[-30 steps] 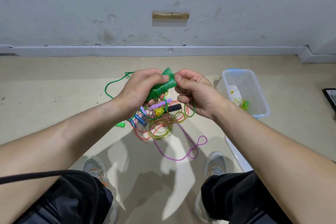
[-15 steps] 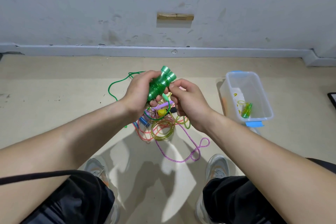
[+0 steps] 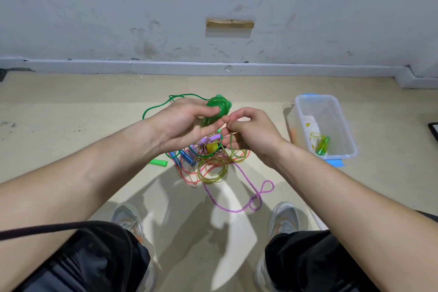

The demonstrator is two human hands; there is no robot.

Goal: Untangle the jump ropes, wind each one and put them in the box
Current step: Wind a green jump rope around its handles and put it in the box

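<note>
Winding step, green rope. The green handles (image 3: 216,109) are held as a pair, raised above the tangle (image 3: 209,163), in the left hand (image 3: 182,123). Its grip is curled round them with the thumb across the front, likely so the pair serves as a core to wrap on.

The right hand (image 3: 251,133) is just beside it, its grip pinching the green cord (image 3: 231,147) between thumb and forefinger close to the handles. From the pinch the cord drops into the tangle. Judgement: pinching near the core gives tension and lets slack be fed out a little at a time. Motion blur hides whether any turns already sit on the handles.

A green loop (image 3: 151,108) lies on the floor (image 3: 71,125) beyond the left hand and looks like the same cord, so some length probably has to be drawn free first.

The tangle sits on the floor directly under the hands: yellow-green, pink and purple cords crossing, with blue handles (image 3: 187,157) at its left. A loose handle (image 3: 158,162), green, lies just beside it. The purple rope (image 3: 258,197) trails towards the shoes, ending in a figure-eight loop.

The box (image 3: 348,149) stands open to the right, well apart from the hands but probably within a reach. One wound rope (image 3: 322,144) lies inside. Judgement: one rope done, green in progress, several left.
</note>
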